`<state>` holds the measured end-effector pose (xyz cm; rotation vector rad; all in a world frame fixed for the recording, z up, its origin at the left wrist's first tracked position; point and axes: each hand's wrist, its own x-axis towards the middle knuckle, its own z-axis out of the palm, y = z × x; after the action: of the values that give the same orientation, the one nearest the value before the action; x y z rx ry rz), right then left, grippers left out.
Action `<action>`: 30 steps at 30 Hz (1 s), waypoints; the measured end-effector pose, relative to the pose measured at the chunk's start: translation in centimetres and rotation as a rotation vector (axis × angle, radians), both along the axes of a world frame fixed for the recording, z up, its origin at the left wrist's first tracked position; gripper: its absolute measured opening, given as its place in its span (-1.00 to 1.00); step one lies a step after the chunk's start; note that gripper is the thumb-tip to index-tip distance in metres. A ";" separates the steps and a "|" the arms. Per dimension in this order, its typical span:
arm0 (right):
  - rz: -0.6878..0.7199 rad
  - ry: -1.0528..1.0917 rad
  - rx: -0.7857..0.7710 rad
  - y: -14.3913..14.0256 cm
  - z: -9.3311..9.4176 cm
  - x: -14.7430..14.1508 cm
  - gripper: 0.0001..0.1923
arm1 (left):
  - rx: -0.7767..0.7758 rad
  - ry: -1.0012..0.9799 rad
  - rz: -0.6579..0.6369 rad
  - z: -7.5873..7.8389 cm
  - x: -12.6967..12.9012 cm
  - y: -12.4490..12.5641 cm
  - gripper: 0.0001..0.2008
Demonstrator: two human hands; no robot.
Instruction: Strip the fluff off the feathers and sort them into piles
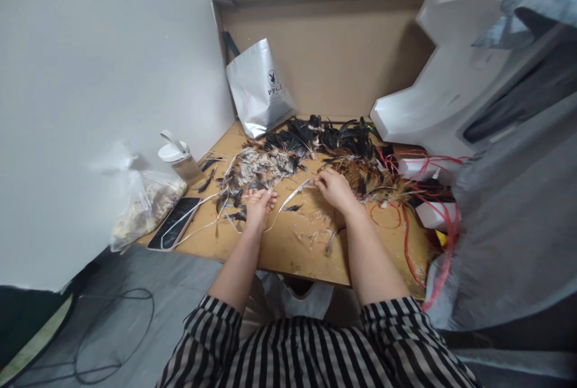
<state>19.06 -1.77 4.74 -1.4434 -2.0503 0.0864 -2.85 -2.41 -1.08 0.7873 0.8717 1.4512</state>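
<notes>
Over the middle of the table, my left hand (260,208) is closed, its fingertips pinched on something too small to make out. My right hand (336,188) is pinched closed too, at the upper end of a thin white ribbon (291,197). That ribbon slants down toward my left wrist, and more of it trails left across a phone. Just beyond my left hand lies a heap of grey-white speckled feathers (265,166). Brown feathers (356,175) are piled beside my right hand, with black feathers (306,136) behind them. Loose dark feathers (293,208) lie between my hands.
A silver bag (260,90) leans at the back. On the left stand a lidded cup (183,163), a plastic bag (148,205) and a phone (175,224). Red ribbon (408,244) and white blocks (437,215) lie right, near grey cloth (518,214) and white foam (442,75).
</notes>
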 end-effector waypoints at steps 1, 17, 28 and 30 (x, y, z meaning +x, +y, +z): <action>0.014 0.064 0.042 0.0 0.1 0.0 -0.88 | -0.002 0.003 -0.004 0.0 0.0 0.0 -0.80; -0.007 0.976 -0.005 2.2 -2.7 -1.6 -0.84 | -0.054 -0.222 -0.362 0.7 -0.1 -1.0 -0.87; 0.131 1.479 -0.182 2.2 -1.7 -1.0 -0.75 | -0.102 -0.217 -0.343 0.7 -0.1 -1.0 -0.87; 0.180 1.468 -0.211 1.8 -1.4 -1.3 -0.76 | -0.091 -0.238 -0.329 0.7 -0.2 -1.0 -0.89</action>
<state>17.77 0.02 3.32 -0.7729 -0.9023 1.0931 -3.02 -3.38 -0.37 0.6403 0.5913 1.1766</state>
